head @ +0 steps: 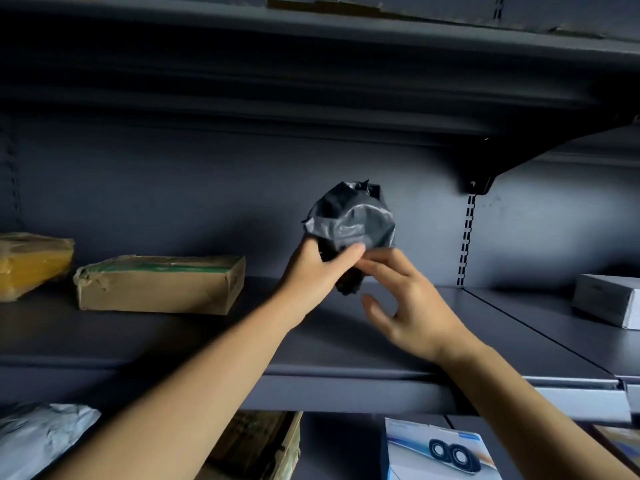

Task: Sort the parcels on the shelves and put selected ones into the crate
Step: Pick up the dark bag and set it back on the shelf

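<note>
Two hands meet at a crumpled dark grey plastic parcel (353, 216) held up above the middle shelf (346, 379). The left hand (313, 268) curls its fingers (349, 252) round the bag's lower end, while the right hand (408, 306) is spread loosely, fingertips just touching the bag's underside. Print on the brown carton (156, 289) at left, and on the speaker box (436, 452) below, is too blurred to read.

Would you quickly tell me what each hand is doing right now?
Left hand: grips the grey parcel.
Right hand: open, fingers at the parcel.
</note>
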The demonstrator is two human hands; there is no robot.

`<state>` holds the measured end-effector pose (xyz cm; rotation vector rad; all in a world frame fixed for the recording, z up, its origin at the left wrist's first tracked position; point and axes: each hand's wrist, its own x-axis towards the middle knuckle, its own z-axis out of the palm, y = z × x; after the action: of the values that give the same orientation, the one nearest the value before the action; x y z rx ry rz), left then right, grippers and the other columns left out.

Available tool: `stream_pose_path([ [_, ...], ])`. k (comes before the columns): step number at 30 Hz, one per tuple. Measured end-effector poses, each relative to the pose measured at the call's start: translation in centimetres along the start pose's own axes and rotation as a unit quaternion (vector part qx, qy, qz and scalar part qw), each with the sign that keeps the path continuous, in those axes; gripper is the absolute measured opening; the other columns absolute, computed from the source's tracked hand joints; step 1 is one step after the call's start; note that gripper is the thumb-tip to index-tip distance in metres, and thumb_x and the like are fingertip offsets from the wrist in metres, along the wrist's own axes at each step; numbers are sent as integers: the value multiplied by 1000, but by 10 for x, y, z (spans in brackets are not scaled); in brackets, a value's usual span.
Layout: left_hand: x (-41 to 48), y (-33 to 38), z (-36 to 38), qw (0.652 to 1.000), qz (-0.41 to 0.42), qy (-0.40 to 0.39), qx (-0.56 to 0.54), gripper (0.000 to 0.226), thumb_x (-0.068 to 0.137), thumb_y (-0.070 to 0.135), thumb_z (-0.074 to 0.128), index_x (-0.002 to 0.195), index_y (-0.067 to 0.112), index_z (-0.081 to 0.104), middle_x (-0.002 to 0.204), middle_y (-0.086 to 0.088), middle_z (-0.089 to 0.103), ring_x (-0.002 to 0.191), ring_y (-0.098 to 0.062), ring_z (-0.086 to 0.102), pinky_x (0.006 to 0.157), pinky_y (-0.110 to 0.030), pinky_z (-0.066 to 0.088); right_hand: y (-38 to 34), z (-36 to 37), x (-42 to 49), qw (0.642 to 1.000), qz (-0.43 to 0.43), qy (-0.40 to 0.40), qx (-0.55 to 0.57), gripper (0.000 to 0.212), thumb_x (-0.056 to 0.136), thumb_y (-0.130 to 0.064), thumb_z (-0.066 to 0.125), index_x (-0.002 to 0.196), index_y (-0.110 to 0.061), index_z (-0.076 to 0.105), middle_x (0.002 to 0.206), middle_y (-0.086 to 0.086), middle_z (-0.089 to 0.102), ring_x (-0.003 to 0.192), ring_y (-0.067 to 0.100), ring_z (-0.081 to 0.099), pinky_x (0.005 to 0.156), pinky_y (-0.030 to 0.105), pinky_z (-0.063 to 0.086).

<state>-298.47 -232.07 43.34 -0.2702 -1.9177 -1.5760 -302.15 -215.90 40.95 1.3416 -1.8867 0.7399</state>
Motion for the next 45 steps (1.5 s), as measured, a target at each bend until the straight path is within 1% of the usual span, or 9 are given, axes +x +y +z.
stream_pose_path([
  [4,4,-1,-4,997,-42,58,37,45,67,48,63,92,11,65,80,-11,67,82,-28,65,83,-42,55,-1,-1,1,997,11,82,-8,34,84,-5,52,115,-12,65,119,-3,52,99,2,57,86,21,49],
  [8,6,-5,-7,996,-32,64,58,12,87,15,63,96,8,65,84,-5,68,81,-21,63,74,-29,47,3,-6,2,973,152,175,-14,32,88,-10,60,120,-16,56,113,-7,43,84,-1,55,73,27,49],
  [13,4,-9,-6,979,117,56,159,37,80,-8,60,95,25,53,90,10,60,87,-13,58,67,-20,45,8,-7,2,943,284,151,89,31,98,-25,51,128,-22,46,84,-4,63,64,6,57,63,18,43],
  [17,5,-14,-3,898,290,100,314,28,75,1,56,95,21,60,101,8,57,97,-24,44,73,-33,41,1,-11,5,891,365,94,255,32,102,-41,34,126,-28,51,91,8,68,62,18,65,64,40,59],
  [23,1,-9,-2,886,267,105,364,46,74,-2,64,101,33,51,108,8,39,87,-23,49,61,-34,45,-7,-21,6,849,389,61,353,49,98,-57,30,122,-26,59,113,7,64,81,25,73,61,39,59],
  [28,-5,-15,-2,919,140,-30,366,62,75,-3,65,125,32,49,120,4,40,100,-26,57,81,-40,51,2,-12,7,871,409,102,251,14,94,-33,60,101,-21,58,103,3,62,81,25,69,72,43,61],
  [33,-12,-16,1,926,15,-138,352,62,81,7,64,135,29,41,128,-1,51,113,-18,51,96,-33,46,13,-6,4,909,413,5,54,37,94,-31,54,127,-15,51,113,9,63,109,30,58,79,25,38],
  [39,-30,5,-4,931,15,-78,357,37,90,11,57,126,17,53,124,-1,55,104,-10,51,83,-15,34,9,0,5,931,345,25,-120,42,94,-30,51,133,-13,52,135,19,46,128,37,40,99,46,41],
  [45,-45,22,-47,932,36,38,359,18,87,10,55,100,20,60,100,5,61,91,-16,60,81,-22,47,-37,7,19,976,187,6,-109,40,93,-18,54,132,-9,56,133,16,52,117,33,53,90,36,44],
])
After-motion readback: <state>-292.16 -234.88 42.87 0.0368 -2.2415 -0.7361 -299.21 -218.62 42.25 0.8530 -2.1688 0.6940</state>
